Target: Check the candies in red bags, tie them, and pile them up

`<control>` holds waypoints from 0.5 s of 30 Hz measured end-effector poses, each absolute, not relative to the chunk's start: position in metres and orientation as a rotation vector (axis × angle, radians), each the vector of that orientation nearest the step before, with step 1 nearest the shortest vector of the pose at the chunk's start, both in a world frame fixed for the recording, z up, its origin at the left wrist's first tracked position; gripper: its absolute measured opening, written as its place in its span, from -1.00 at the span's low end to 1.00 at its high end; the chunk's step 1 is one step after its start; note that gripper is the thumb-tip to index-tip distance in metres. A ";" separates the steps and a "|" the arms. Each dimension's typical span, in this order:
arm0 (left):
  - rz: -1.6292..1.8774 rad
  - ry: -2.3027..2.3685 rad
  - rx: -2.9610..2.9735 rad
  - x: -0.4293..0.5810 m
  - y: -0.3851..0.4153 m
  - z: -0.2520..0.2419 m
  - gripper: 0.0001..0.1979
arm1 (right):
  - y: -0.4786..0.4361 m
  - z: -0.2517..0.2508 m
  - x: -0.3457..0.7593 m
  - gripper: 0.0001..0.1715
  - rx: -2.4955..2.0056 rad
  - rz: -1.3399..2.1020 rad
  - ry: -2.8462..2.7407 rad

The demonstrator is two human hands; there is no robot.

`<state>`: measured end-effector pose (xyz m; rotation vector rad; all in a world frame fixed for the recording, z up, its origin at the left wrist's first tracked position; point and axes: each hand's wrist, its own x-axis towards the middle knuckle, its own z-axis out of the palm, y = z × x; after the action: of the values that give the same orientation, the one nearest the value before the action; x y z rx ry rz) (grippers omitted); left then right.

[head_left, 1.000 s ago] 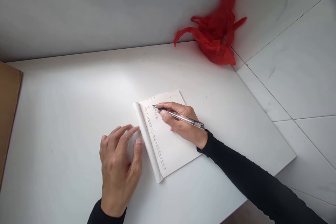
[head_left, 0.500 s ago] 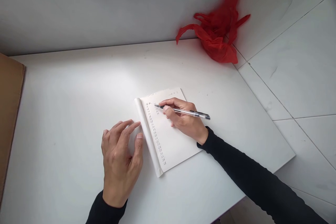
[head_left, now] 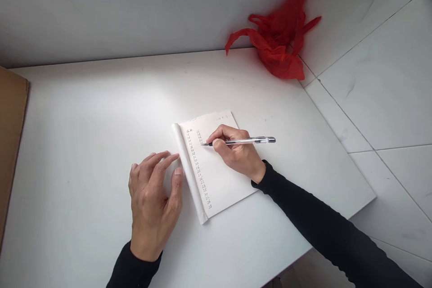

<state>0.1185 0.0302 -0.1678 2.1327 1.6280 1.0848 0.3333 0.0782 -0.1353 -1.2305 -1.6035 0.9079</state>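
A small notepad [head_left: 222, 189] lies on the white table, its earlier pages folded over along the left edge. Its page bears a long handwritten column of numbers and a shorter second column beside it. My right hand [head_left: 236, 148] rests on the page, fingers closed round a clear pen [head_left: 251, 141] with a dark grip. The pen's tip is at the bottom of the short column. To the left of the notepad, my left hand [head_left: 155, 202] lies on the table with fingers loosely spread, holding nothing; its index fingertip is at the folded edge.
A crumpled red plastic bag [head_left: 280, 40] sits in the table's far right corner, against the wall. At the left edge stands a brown cardboard box [head_left: 11, 130]. The white table [head_left: 84, 144] ends at the right, beside pale tiles [head_left: 388, 99].
My right hand has tilted the pen flatter, and its tip has moved down the short column to the lowest number. My left hand keeps its place beside the notepad. The view has shifted slightly.
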 end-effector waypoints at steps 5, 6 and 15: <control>1.087 1.625 2.133 0.119 0.032 -0.169 -0.75 | 0.078 -0.134 0.333 -0.86 -1.228 0.928 -1.613; 1.087 1.625 2.133 0.119 0.032 -0.169 -0.75 | 0.078 -0.134 0.334 -0.86 -1.226 0.931 -1.614; 1.077 1.629 2.133 0.119 0.031 -0.168 -0.76 | 0.078 -0.133 0.333 -0.85 -1.233 0.934 -1.617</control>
<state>0.1188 0.0309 -0.1684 2.1329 1.6292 1.0767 0.3330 0.0782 -0.1330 -1.2329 -1.6169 0.9342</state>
